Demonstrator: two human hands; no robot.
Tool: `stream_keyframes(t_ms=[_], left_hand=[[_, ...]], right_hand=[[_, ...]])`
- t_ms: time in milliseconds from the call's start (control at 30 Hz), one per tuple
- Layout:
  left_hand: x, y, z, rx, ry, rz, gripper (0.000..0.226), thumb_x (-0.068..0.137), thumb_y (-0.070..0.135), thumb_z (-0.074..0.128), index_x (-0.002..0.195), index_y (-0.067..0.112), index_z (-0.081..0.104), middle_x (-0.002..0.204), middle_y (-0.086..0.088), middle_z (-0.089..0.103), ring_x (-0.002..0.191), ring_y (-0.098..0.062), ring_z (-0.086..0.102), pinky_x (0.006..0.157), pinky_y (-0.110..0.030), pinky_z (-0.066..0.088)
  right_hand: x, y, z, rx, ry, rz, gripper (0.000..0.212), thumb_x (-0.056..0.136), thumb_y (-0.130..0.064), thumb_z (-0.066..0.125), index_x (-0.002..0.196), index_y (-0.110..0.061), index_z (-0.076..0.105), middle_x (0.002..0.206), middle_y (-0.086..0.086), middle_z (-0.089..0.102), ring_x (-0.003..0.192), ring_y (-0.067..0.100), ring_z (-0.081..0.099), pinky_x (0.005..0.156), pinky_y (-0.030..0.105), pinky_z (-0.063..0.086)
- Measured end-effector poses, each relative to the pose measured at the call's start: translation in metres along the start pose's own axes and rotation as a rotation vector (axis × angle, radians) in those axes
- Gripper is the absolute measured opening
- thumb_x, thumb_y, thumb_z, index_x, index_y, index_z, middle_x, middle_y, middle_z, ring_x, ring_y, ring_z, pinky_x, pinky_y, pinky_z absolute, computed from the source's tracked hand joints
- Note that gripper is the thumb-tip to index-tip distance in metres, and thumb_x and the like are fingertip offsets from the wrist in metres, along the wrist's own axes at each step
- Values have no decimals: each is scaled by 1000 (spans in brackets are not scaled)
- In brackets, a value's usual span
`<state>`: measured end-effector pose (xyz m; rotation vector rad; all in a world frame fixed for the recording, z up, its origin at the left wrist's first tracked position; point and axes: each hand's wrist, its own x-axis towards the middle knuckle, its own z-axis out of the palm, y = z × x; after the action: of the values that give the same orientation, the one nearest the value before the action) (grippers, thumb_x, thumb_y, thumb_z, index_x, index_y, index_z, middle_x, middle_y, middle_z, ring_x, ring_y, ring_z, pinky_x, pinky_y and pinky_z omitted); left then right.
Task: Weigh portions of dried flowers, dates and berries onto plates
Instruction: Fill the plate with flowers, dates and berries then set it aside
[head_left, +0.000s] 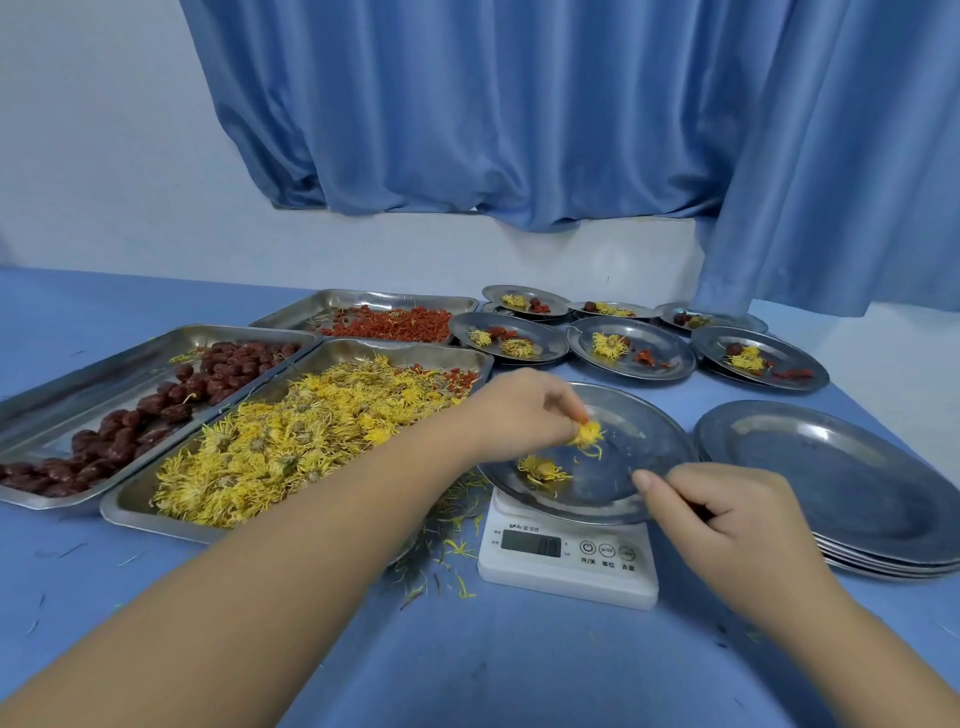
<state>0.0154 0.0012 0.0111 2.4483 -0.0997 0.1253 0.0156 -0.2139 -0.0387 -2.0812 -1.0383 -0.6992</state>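
head view, single frame.

left hand: reaches across the table to the plate that sits on the scale. its fingertips pinch one yellow flower, held just above the plate's middle, with petals hanging down.

second flower: lies flat in the plate, to the near left of the held one and apart from it.

right hand: at the plate's near right rim, fingers curled in, thumb out with its tip over the rim. cannot tell whether it grips the plate or only touches it, since the contact is hidden.

scale: white, and the plate overhangs its top. the display is dark and no reading is legible.

left of the scale are three steel trays, side by side and touching:
- flower tray, nearest, heaped with yellow flowers and a few red bits at its far corner. the left forearm crosses over it.
- date tray, further left, with dark red dates along its length.
- berry tray, behind both, with a thin layer of red berries.

loose petals are scattered on the table between the flower tray and the scale.

empty plates: a stack just right of the scale, close to the weighing plate.

filled plates: two rows at the back of the table, behind the scale. each holds a yellow flower or two and some red pieces, and some seem to rest on other plates.

blue curtain hangs behind the table, and its right part drops down to the far right filled plates.
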Motion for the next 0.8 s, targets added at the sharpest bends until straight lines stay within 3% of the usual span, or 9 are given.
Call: stream_keyframes(t_ms=[100,167,233,300,400,533,633,733,800], left_hand=[[6,-2,6,246,-52,12,25,96,30,53,100,16,74,97,3,71,84,-13,61,69,-24,48],[7,-6,2,224,-42,0,36,97,33,49,92,4,70,80,-6,67,72,-20,58,70,-31,48],[4,-9,-5,174,-1,-6,41,98,38,47,92,2,67,68,-2,57,59,-12,49,63,-28,42],[-2,-13,-13,97,16,-20,35,98,43,47,104,17,70,85,9,68,76,-1,59,75,-26,47],[-14,-19,-25,17,36,-28,28,97,44,47,113,31,66,106,17,69,100,-2,61,91,-27,46],[-31,-44,-45,49,113,-27,23,97,40,50,112,34,66,104,24,63,97,9,54,77,-13,39],[-46,-71,-71,89,167,-82,21,97,37,51,109,34,68,96,27,60,90,13,52,70,-13,36],[-63,-105,-106,131,259,-167,20,98,35,52,109,32,68,102,20,63,92,4,57,73,-19,39],[-75,-132,-133,162,332,-246,20,98,35,51,108,31,68,105,15,66,88,-12,64,70,-21,43]], right_hand=[[-1,1,1,8,-16,-6,50,86,-28,57,51,-16,24,47,-5,21,45,8,23,45,21,24],[-2,1,2,11,-23,-13,50,87,-29,57,52,-17,23,47,-5,20,45,9,22,45,22,24],[-2,-1,3,7,-28,-34,49,87,-28,57,52,-17,24,48,-5,21,46,9,22,46,22,24],[-3,-5,4,-2,-26,-55,49,86,-27,58,51,-17,26,47,-5,23,46,9,23,46,23,26],[-4,-14,8,0,-14,-86,49,87,-27,58,50,-13,29,46,-2,27,45,11,26,45,29,31],[1,-40,21,37,4,-165,49,90,-33,50,49,-12,32,46,-4,28,45,13,29,43,33,32],[15,-69,43,44,-29,-235,47,93,-36,46,52,-15,36,49,-7,30,47,12,32,43,33,33],[34,-94,68,26,-84,-285,53,97,-46,34,55,-18,48,52,-8,39,50,9,40,43,32,37],[40,-103,84,0,-88,-302,57,98,-50,27,61,-20,59,55,-9,46,53,8,45,45,31,40]])
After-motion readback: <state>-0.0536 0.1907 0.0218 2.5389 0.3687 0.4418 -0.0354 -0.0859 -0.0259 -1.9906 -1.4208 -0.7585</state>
